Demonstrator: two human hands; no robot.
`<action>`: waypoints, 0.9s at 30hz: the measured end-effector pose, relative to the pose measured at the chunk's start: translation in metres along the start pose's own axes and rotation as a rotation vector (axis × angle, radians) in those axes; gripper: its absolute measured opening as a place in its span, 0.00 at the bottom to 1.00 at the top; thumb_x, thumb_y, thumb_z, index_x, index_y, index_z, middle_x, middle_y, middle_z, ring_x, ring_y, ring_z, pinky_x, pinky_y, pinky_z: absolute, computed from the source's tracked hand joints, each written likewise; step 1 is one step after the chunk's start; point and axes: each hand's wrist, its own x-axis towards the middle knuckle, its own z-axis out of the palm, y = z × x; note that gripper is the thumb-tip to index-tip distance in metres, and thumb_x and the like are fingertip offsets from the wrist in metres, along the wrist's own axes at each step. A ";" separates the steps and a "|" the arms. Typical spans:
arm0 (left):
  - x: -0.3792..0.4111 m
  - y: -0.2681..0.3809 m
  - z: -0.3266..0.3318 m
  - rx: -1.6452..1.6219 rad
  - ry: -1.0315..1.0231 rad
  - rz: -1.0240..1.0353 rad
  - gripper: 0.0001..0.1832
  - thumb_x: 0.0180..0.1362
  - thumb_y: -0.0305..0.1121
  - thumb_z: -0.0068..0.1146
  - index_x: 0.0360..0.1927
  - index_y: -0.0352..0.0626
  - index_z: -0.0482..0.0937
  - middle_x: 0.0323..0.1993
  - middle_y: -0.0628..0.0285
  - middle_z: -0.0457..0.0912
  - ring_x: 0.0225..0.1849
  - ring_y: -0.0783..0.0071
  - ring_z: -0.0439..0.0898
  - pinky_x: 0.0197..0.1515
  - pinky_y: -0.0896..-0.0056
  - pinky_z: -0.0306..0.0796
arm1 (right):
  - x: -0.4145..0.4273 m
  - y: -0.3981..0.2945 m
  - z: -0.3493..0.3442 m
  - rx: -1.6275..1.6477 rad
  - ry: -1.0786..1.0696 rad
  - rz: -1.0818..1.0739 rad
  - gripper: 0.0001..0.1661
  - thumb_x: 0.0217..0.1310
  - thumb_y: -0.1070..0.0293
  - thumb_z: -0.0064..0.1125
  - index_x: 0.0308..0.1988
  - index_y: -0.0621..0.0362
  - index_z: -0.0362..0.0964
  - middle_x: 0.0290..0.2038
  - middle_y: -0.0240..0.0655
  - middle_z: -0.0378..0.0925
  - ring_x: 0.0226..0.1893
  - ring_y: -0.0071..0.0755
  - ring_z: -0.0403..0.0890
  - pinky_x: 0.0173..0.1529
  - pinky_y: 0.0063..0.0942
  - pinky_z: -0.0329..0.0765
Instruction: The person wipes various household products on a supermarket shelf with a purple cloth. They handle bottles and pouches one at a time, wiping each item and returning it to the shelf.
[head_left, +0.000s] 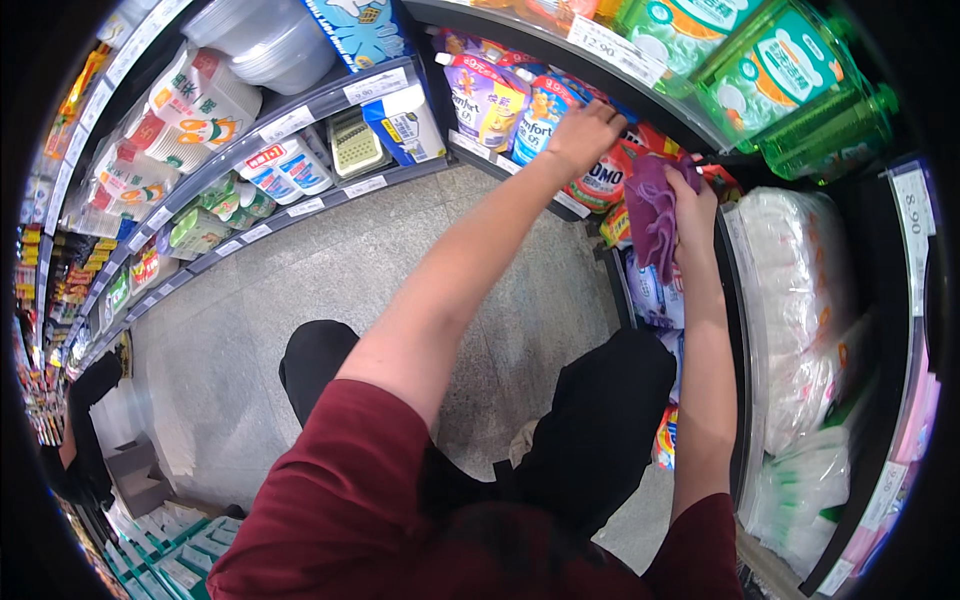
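My left hand (589, 136) reaches over the pouches on the low shelf. Its fingers curl down behind the blue Comfort softener pouch (541, 116), and whether they grip anything is hidden. Beside that pouch stands a purple and yellow Comfort pouch (486, 101) with a white cap. A crumpled purple cloth (654, 206) hangs from my right hand (691, 202), which is closed around its edge. Just behind the cloth sits a red OMO detergent pouch (600, 180).
Green detergent bottles (787, 67) fill the shelf above my hands. Wrapped white packs (795, 277) stand at right. The left shelves hold paper cups (187, 112), a grater (358, 142) and plastic bowls (277, 45). A person in black (94, 420) is at far left, near boxed goods (184, 551).
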 end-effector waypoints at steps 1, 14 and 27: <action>-0.005 -0.001 -0.007 0.001 0.076 0.005 0.18 0.54 0.29 0.55 0.51 0.47 0.75 0.51 0.60 0.78 0.57 0.61 0.74 0.57 0.55 0.66 | -0.011 0.006 -0.004 0.098 -0.029 0.017 0.17 0.60 0.69 0.61 0.45 0.68 0.75 0.37 0.38 0.82 0.33 0.29 0.83 0.38 0.26 0.79; -0.019 0.103 -0.026 -0.391 -0.477 -0.259 0.22 0.62 0.50 0.53 0.38 0.37 0.82 0.33 0.47 0.84 0.38 0.47 0.84 0.43 0.50 0.77 | -0.122 0.068 0.006 0.081 -0.389 0.511 0.16 0.61 0.69 0.55 0.44 0.70 0.74 0.36 0.40 0.82 0.31 0.30 0.84 0.35 0.26 0.80; -0.037 0.093 -0.021 -0.649 -0.153 -0.164 0.19 0.63 0.41 0.56 0.28 0.31 0.79 0.23 0.41 0.79 0.28 0.44 0.79 0.34 0.49 0.71 | -0.122 0.077 -0.007 0.383 -0.289 0.755 0.12 0.62 0.67 0.55 0.39 0.66 0.75 0.29 0.37 0.81 0.25 0.29 0.83 0.31 0.28 0.80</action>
